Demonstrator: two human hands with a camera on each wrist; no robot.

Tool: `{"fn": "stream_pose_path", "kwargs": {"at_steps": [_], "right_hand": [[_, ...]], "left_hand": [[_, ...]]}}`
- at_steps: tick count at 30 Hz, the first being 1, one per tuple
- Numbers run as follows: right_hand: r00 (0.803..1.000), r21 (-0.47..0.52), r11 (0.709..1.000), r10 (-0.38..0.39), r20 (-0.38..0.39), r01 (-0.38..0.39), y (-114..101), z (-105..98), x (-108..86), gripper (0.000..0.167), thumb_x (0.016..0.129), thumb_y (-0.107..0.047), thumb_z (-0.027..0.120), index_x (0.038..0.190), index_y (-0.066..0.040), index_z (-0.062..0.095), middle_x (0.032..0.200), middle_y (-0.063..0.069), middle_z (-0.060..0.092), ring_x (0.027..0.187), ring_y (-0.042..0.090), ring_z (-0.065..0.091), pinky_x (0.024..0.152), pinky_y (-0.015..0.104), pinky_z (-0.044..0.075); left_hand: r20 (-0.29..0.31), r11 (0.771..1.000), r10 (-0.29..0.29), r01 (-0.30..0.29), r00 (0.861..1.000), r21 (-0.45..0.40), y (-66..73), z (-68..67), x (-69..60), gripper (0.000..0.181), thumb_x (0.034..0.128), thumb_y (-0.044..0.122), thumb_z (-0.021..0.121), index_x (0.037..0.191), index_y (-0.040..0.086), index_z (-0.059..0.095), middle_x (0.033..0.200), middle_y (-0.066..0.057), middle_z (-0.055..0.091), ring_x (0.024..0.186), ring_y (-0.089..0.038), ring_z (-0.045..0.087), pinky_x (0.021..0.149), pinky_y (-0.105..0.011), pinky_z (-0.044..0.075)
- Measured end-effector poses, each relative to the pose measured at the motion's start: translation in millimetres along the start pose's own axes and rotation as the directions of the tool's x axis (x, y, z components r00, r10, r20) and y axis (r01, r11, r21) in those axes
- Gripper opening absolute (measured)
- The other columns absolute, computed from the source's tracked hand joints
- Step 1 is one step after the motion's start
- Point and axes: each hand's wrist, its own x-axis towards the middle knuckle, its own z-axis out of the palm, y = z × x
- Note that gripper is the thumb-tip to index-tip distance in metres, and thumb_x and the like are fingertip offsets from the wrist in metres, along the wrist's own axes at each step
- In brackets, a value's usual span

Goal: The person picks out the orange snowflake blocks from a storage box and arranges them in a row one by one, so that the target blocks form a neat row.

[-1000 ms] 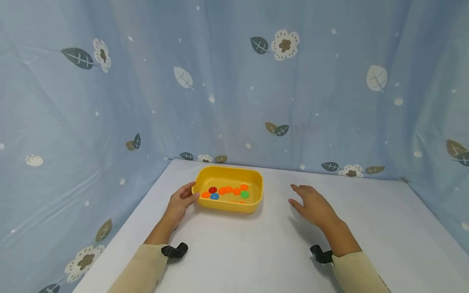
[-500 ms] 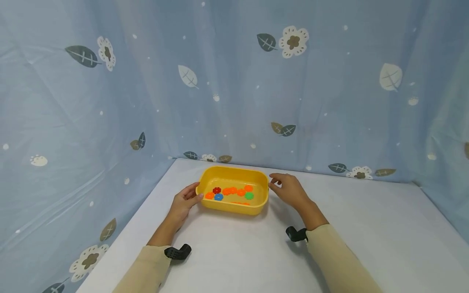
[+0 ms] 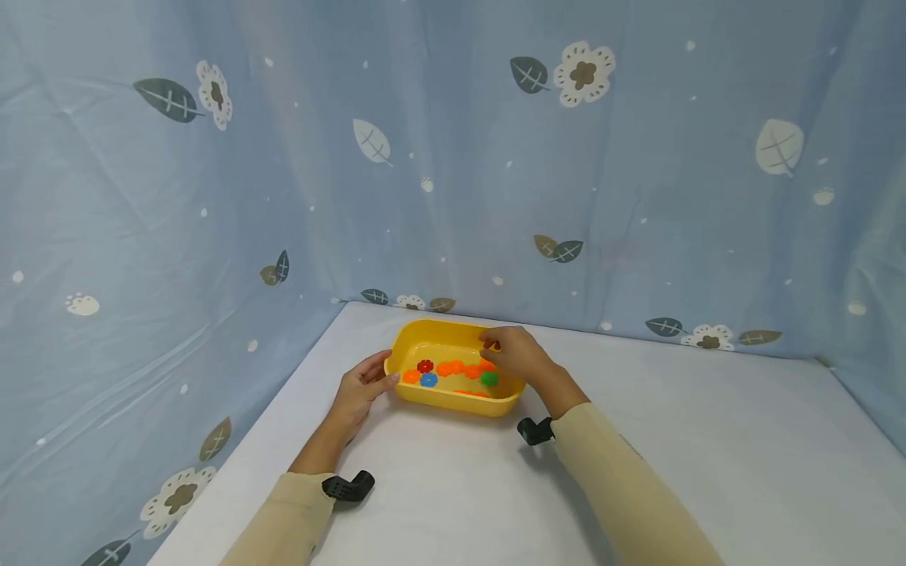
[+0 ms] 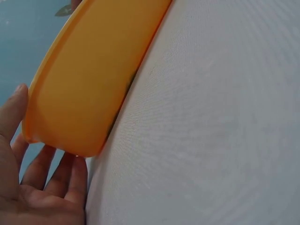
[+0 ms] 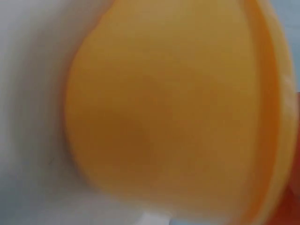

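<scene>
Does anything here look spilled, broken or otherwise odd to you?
Nothing stands out. The tub shows no obvious damage, and the visible pieces lie inside it. The left hand holds one end, and the right hand is over the other. The right wrist view is too blurred to check closely.

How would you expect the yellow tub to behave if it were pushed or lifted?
The yellow tub looks like smooth moulded plastic with thin walls, so it is probably fairly stiff and light for its size. Its low, broad shape suggests it would slide rather than tip. The flower-shaped pieces inside appear loose, so they may shift if it tilts.
</scene>
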Motion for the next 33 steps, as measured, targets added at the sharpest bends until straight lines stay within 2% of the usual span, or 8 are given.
{"fn": "stream_pose_path", "kwargs": {"at_steps": [4,10,14,20,24,30,33], "right_hand": [[0.996,-0.028,0.999,-0.030,0.084,0.033,-11,9,13.0,0.032,0.093,-0.022,0.068,0.122,-0.009,0.067,0.101,-0.001,0.065,0.090,0.017,0.057,0.080,0.028,0.053],[0.983,-0.089,0.995,-0.035,0.180,0.051,-23,26,26.7,0.033,0.092,-0.024,0.069,0.122,-0.010,0.067,0.108,0.001,0.065,0.099,0.019,0.057,0.093,0.034,0.049],[0.980,-0.098,0.994,-0.038,0.195,0.058,-30,38,32.7,0.031,0.091,-0.025,0.070,0.120,-0.011,0.068,0.112,0.001,0.066,0.104,0.021,0.056,0.098,0.035,0.046],[0.979,-0.123,0.991,-0.025,0.204,0.051,-37,50,38.1,0.031,0.092,-0.025,0.069,0.120,-0.013,0.068,0.112,0.000,0.065,0.103,0.019,0.055,0.099,0.033,0.045],[0.980,-0.151,0.988,-0.009,0.199,0.040,-40,52,39.2,0.031,0.092,-0.023,0.069,0.121,-0.012,0.068,0.116,0.000,0.064,0.105,0.019,0.053,0.103,0.033,0.042],[0.980,-0.190,0.981,0.009,0.197,0.029,-42,55,40.4,0.027,0.090,-0.021,0.071,0.115,-0.010,0.069,0.109,0.001,0.060,0.101,0.020,0.051,0.100,0.032,0.043],[0.981,-0.198,0.980,0.000,0.193,0.039,-42,56,41.8,0.028,0.090,-0.021,0.072,0.115,-0.011,0.068,0.111,0.001,0.061,0.103,0.019,0.051,0.101,0.032,0.043]], "left_hand": [[0.001,1.000,-0.001,0.001,1.000,0.004,0.8,0.0,0.0,0.057,0.0878,0.013,0.074,0.140,0.009,0.051,0.143,-0.013,0.049,0.131,-0.027,0.046,0.098,-0.026,0.044],[-0.010,1.000,-0.003,0.003,1.000,-0.004,0.5,-0.1,0.8,0.056,0.0881,0.010,0.073,0.140,0.009,0.051,0.142,-0.012,0.050,0.131,-0.027,0.046,0.100,-0.028,0.042],[-0.015,1.000,-0.013,0.013,1.000,-0.010,-0.3,0.2,0.5,0.055,0.0879,0.009,0.073,0.139,0.009,0.053,0.141,-0.012,0.051,0.130,-0.026,0.046,0.100,-0.028,0.043],[-0.016,1.000,-0.008,0.008,1.000,0.005,-0.1,1.8,-0.2,0.054,0.0885,0.010,0.073,0.139,0.009,0.053,0.141,-0.012,0.051,0.130,-0.027,0.047,0.099,-0.027,0.043],[-0.019,1.000,-0.001,0.001,1.000,0.005,0.1,2.1,-0.7,0.055,0.0880,0.009,0.073,0.139,0.008,0.052,0.141,-0.014,0.051,0.129,-0.030,0.047,0.100,-0.029,0.043],[-0.017,1.000,-0.012,0.012,1.000,-0.003,-0.5,1.9,-0.4,0.057,0.0860,0.011,0.075,0.138,0.010,0.054,0.141,-0.010,0.052,0.129,-0.026,0.048,0.099,-0.027,0.044],[-0.013,1.000,-0.014,0.014,1.000,0.002,-1.0,0.6,0.8,0.057,0.0863,0.011,0.075,0.139,0.010,0.053,0.142,-0.010,0.051,0.130,-0.026,0.047,0.098,-0.027,0.044]]}}
